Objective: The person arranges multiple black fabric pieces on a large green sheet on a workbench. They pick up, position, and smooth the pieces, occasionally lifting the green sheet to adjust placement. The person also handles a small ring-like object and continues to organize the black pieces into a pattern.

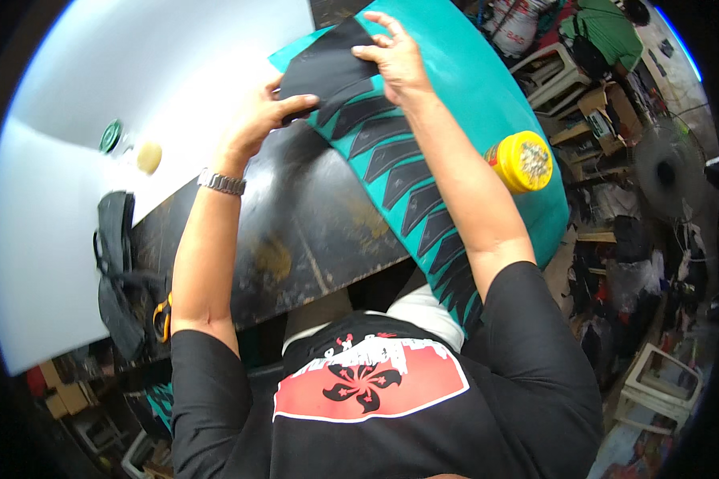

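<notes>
A smooth black sheet piece (327,64) is held over the far end of a teal sheet (447,56). My left hand (264,116) grips its near left edge, thumb on top and the other fingers partly hidden beneath. At its right edge is my right hand (398,64), thumb pressed on the black surface and fingers curved around the far corner. Below the hands, a row of pointed black pieces (391,156) runs along a teal strip toward my lap. My left wrist wears a metal watch (222,182).
A yellow tub (526,162) with small bits on top stands on the teal sheet by my right forearm. Left lie a black strap-like bundle (118,271), orange-handled scissors (162,318) and a green round lid (112,136). White stools (661,387) and a fan (667,170) are at right.
</notes>
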A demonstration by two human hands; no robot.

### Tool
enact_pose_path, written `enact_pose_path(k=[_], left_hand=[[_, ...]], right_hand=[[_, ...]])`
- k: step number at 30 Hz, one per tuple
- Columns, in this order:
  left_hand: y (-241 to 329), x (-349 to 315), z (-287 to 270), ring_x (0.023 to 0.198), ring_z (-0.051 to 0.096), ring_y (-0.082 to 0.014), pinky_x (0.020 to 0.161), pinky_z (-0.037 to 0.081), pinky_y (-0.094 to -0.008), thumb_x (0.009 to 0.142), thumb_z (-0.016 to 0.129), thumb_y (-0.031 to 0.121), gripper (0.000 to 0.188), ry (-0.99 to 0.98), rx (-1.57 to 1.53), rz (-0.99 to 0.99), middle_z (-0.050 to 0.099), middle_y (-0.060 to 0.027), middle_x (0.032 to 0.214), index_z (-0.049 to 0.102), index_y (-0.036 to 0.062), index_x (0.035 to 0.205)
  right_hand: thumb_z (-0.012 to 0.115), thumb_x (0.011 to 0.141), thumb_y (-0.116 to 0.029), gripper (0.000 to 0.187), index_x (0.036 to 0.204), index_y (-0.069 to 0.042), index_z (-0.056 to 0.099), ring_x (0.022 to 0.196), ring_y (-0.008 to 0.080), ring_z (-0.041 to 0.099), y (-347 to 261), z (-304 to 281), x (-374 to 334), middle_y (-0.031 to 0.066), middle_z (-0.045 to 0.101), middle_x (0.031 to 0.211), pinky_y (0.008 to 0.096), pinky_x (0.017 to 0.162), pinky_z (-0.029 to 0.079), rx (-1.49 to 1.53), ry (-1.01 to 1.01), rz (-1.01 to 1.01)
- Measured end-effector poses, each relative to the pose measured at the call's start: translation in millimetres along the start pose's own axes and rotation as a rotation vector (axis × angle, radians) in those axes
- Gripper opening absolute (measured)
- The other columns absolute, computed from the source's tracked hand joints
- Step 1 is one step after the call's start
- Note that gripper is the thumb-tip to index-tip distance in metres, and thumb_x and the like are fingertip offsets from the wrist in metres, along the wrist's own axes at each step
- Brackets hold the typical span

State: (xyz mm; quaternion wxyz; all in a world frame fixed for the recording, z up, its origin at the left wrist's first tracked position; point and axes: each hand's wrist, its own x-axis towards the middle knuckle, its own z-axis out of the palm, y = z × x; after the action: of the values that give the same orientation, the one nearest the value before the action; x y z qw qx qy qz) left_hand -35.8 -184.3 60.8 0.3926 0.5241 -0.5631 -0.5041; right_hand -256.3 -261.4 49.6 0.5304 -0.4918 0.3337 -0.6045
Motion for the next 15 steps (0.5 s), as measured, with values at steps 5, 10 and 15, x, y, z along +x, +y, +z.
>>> enact_pose_path(k=[5, 10, 15], left_hand=[[-27.9, 44.6, -15.7, 0.079, 0.065, -0.0083, 0.062, 0.044, -0.0228, 0.084, 0.079, 0.021, 0.048, 0.123, -0.076, -0.178, 0.071, -0.0040, 0.090, 0.061, -0.0002, 0.124], [-45.1, 64.6, -23.5, 0.080, 0.064, -0.0074, 0.069, 0.045, -0.0205, 0.090, 0.073, 0.024, 0.035, 0.164, -0.056, -0.213, 0.071, -0.0018, 0.092, 0.065, 0.0042, 0.117], [-42.4, 85.0, -19.0, 0.080, 0.065, -0.0119, 0.074, 0.050, -0.0251, 0.087, 0.076, 0.020, 0.029, 0.255, 0.007, -0.219, 0.071, -0.0053, 0.088, 0.071, -0.0022, 0.104]], right_hand=[[0.075, 0.070, 0.011, 0.069, 0.133, -0.011, 0.057, 0.089, 0.0144, 0.056, 42.3, -12.0, 49.9, 0.0070, 0.057, 0.092, 0.0271, 0.084, 0.048, -0.189, 0.130, 0.117], [0.073, 0.073, 0.010, 0.065, 0.133, -0.010, 0.057, 0.080, 0.0111, 0.055, 69.9, -16.6, 79.0, 0.0018, 0.056, 0.083, 0.0246, 0.075, 0.048, -0.309, 0.137, 0.118], [0.072, 0.075, 0.010, 0.065, 0.134, -0.011, 0.056, 0.078, 0.0111, 0.057, 81.0, -14.3, 96.0, 0.0023, 0.059, 0.084, 0.0252, 0.069, 0.049, -0.393, 0.171, 0.072]])
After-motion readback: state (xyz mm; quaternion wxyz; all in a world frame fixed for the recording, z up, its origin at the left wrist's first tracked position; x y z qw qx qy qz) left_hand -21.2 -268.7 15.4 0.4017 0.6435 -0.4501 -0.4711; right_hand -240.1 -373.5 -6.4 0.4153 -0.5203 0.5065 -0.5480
